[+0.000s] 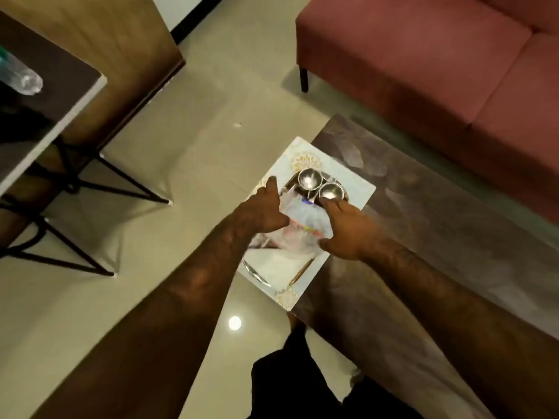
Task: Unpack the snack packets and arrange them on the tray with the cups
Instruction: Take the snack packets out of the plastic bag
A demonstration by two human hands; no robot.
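Two cups [309, 178] stand on the tray [358, 189], where the plastic bag [302, 220] rests between the spread left hand [263, 208] and the clasping right hand [344, 229]; open it low, clear of the cups.

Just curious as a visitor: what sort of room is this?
Probably a living room or lounge: a pink sofa, a low dark coffee table holding a tray with two steel cups.
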